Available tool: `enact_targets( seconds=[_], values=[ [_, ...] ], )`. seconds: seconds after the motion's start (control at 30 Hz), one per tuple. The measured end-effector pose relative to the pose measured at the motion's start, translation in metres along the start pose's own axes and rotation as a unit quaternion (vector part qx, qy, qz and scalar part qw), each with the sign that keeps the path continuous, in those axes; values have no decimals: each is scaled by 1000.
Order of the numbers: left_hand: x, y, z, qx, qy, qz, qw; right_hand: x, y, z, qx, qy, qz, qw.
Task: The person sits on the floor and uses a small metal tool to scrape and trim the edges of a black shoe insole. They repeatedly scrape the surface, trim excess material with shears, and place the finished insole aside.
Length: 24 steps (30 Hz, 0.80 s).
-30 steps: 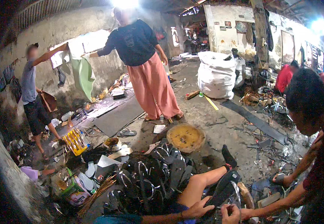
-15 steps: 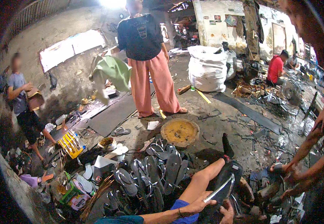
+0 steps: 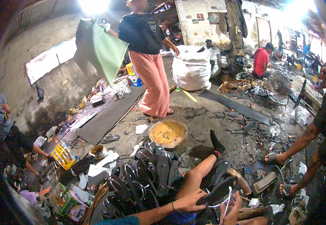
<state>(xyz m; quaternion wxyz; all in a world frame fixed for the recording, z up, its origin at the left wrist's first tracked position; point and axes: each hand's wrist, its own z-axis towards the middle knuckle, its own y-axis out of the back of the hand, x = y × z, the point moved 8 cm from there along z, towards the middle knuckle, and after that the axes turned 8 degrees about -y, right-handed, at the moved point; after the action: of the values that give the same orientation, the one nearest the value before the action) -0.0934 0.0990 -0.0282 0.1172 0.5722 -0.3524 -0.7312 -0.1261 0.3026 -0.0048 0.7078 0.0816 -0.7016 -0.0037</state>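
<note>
Black in colour, the sandal (image 3: 217,191) lay between the worker's two hands. I took directions from the sandal, with twelve o'clock pointing away from the worker. The left hand (image 3: 189,201) was positioned at eight o'clock, thumb and fingers spread at the sandal's near end; I could not tell whether they gripped it. The right hand (image 3: 231,210) was at five o'clock, half curled, next to a white strap (image 3: 228,198); I could not tell whether the strap was pinched. A pile of dark sandals (image 3: 144,174) lay between nine and ten o'clock, and a round yellow-topped block (image 3: 167,132) at eleven. A piece of wood (image 3: 265,182) lay at three. Near twelve stood a white sack (image 3: 192,69); at eleven, farther off, a person in pink trousers (image 3: 153,84) held a green sheet (image 3: 104,54).
</note>
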Motion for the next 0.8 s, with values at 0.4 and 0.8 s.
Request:
enact_targets(
  seconds=[0.4,0.8],
  values=[
    [11,57,-33,-229,162,-215,935,-106,59,-3,-82,-213,278,933],
    [-17,4,-8,-30,124,-161,979,-2,-20,-44,66,23,-233,970]
  ],
)
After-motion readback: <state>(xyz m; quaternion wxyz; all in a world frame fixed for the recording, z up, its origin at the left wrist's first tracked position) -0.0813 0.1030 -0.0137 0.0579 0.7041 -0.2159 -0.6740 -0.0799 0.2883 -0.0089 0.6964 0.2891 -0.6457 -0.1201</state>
